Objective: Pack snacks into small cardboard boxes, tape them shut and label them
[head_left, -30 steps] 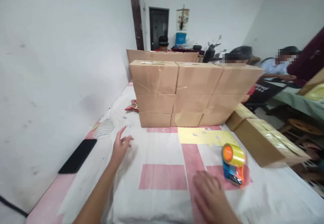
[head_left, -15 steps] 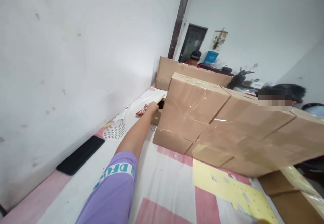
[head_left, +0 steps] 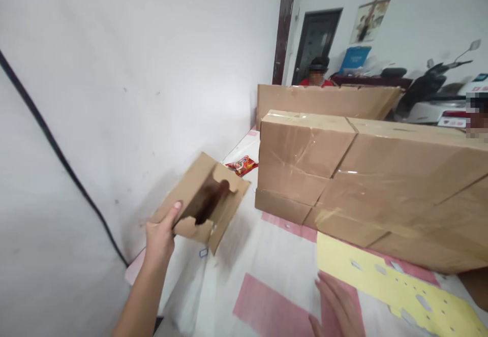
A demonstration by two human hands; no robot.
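My left hand [head_left: 160, 237] grips a small open cardboard box [head_left: 201, 201] by one flap and holds it in the air, tilted, with its dark inside facing me. It hangs to the left of a stack of sealed cardboard boxes [head_left: 343, 174] on the table. My right hand [head_left: 339, 309] lies low at the bottom edge with fingers stretched flat over the pink and white tablecloth [head_left: 267, 276], holding nothing. A yellow sheet with punched holes [head_left: 385, 281] lies just right of that hand.
A white wall [head_left: 114, 98] runs close along the left with a black cable [head_left: 57, 149] across it. A red snack packet [head_left: 241, 165] lies by the stack. Behind stand more flat cartons [head_left: 324, 100], a seated person [head_left: 316, 72], a door and a scooter [head_left: 430, 88].
My left hand reached behind the left end of the stack and has come back holding the small open box. The view swung left; the tape dispenser and phone are out of view.
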